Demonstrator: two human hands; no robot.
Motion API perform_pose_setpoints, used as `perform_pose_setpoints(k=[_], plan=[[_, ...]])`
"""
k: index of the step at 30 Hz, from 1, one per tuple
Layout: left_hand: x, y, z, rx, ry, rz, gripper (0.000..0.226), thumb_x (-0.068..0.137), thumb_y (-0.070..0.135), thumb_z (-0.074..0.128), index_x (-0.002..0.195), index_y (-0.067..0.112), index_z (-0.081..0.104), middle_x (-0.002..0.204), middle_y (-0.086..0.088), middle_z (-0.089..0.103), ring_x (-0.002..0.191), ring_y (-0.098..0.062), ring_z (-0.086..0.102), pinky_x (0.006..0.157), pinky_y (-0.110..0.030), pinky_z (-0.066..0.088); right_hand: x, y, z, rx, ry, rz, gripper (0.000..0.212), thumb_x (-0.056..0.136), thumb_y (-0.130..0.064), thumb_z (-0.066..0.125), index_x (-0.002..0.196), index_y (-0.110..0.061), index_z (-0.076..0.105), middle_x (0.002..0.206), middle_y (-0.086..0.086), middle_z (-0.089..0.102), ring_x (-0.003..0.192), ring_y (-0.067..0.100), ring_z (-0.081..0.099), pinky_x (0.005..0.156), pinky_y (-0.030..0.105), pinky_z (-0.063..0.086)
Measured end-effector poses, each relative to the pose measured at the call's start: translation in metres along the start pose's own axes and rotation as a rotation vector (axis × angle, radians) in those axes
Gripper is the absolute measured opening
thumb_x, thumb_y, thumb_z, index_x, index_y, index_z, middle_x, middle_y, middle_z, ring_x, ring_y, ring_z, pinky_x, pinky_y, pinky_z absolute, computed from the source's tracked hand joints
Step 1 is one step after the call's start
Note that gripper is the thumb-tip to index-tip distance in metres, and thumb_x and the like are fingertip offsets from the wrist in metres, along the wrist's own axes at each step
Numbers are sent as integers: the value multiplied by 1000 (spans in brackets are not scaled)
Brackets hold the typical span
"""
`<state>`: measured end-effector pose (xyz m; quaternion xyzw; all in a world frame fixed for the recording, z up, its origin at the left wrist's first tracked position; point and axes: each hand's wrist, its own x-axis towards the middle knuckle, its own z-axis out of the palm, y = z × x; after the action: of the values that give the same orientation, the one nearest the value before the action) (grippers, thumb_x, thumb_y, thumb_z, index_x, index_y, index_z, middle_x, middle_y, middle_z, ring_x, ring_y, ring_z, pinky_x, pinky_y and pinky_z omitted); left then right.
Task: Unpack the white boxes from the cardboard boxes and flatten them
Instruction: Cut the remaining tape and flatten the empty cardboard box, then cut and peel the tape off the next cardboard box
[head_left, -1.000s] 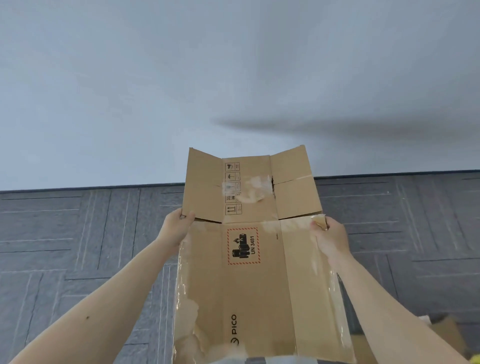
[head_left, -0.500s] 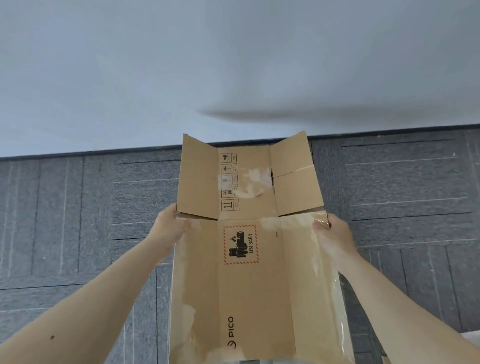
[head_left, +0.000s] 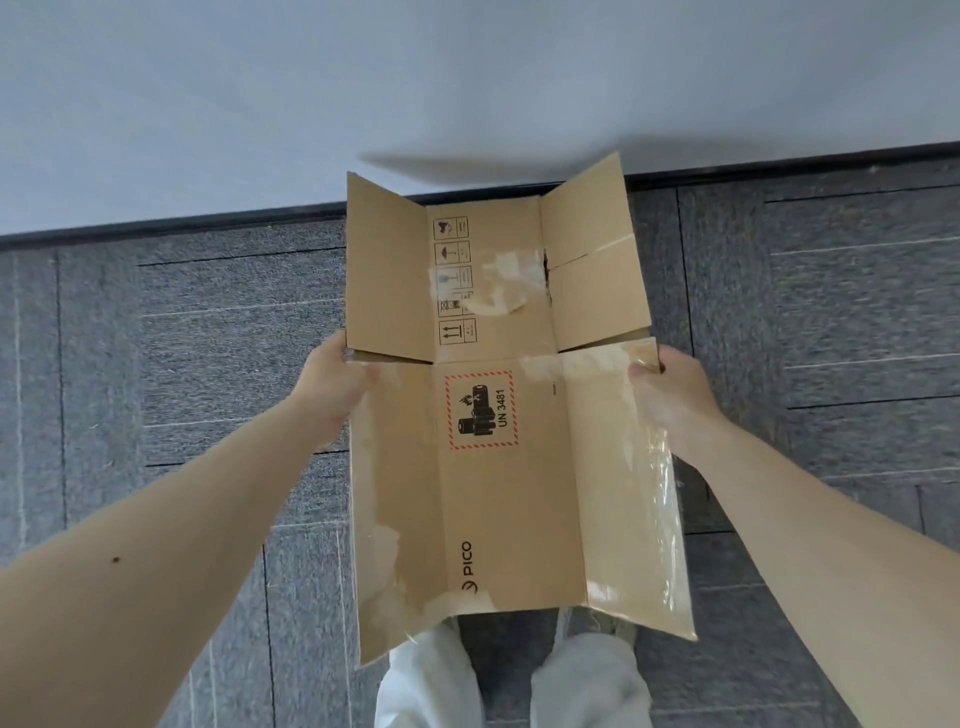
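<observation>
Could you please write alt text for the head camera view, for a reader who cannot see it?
A person holds a flattened cardboard box by its side edges, left hand and right hand gripping it, over grey carpet; its far flaps stand open.

cardboard box (head_left: 509, 467) (flattened), left hand (head_left: 332, 387), right hand (head_left: 670, 389) gripping

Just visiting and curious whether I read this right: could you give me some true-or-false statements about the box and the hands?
1. The left hand and right hand each grip a side edge of the cardboard box. True.
2. The red-bordered label reads UN 3481. True.
3. The box rests on a table. False: it is held up above grey carpet.
4. A white box lies in it. False: none shows; it is opened out, nearly flat.
</observation>
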<state>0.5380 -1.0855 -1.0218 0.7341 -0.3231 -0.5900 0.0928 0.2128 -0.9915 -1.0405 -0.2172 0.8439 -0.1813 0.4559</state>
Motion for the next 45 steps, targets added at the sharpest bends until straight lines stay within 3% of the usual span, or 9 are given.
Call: perform_pose_setpoints(k=[7,11,13,16,21,26,29,37,45], plan=[[29,-10,11,34,-41,-43,38,97,-3,54,127,19,52,117,-11,68,101,-28,69,88,-48,57,22,4,13,-94,-65,-14,24,90,-7,46,100,1,66,86,9,61,72,21,49,64,31,36],[22,-9,10,183,-51,-85,61,93,8,65,147,13,36,130,-8,61,112,-26,62,98,-44,50,13,-4,9,-114,-127,-24,25,90,-5,46,96,-13,68,88,1,60,80,22,52,61,28,39],[9,-2,6,283,-14,-66,63,93,14,66,148,15,36,136,-9,55,118,-28,56,105,-47,45,3,-10,3,-167,-146,-28,28,92,-7,47,112,-10,65,109,5,61,103,28,56,79,37,50],[-22,19,2,316,-26,-33,48,94,12,64,139,12,47,127,-12,60,108,-28,62,98,-47,53,-21,-28,-9,-204,-151,-76,35,96,-11,49,129,-12,61,129,8,60,117,26,56,102,42,46],[-105,88,-4,355,-64,82,18,96,9,60,113,9,63,96,-9,70,78,-21,66,82,-42,60,-88,-89,-49,-185,-175,-162,30,97,-25,54,68,-27,61,69,1,65,62,20,57,68,39,52],[-231,188,-13,518,-77,305,10,98,19,58,104,19,65,83,0,71,59,-14,58,58,-29,53,-193,-179,-124,-161,-187,-247,20,99,-26,54,100,-16,71,91,-2,67,83,18,63,77,34,50],[-320,250,-16,569,-99,436,8,98,22,57,98,24,65,78,2,71,47,-7,49,45,-17,39,-264,-236,-180,-134,-176,-320,21,99,-28,53,98,-15,70,84,-5,65,71,12,60,63,24,47],[-527,383,-37,592,-111,712,11,95,21,59,87,24,65,62,-7,59,48,-9,43,49,-15,39,-432,-327,-333,-35,-11,-455,22,99,-24,51,101,-14,71,76,-16,59,70,-3,53,57,9,34],[-671,417,4,709,-358,1057,13,94,22,58,83,25,64,60,0,52,48,-7,42,52,-19,37,-580,-274,-440,58,308,-384,23,100,-24,49,106,-16,70,79,-19,56,77,1,55,61,10,35]])
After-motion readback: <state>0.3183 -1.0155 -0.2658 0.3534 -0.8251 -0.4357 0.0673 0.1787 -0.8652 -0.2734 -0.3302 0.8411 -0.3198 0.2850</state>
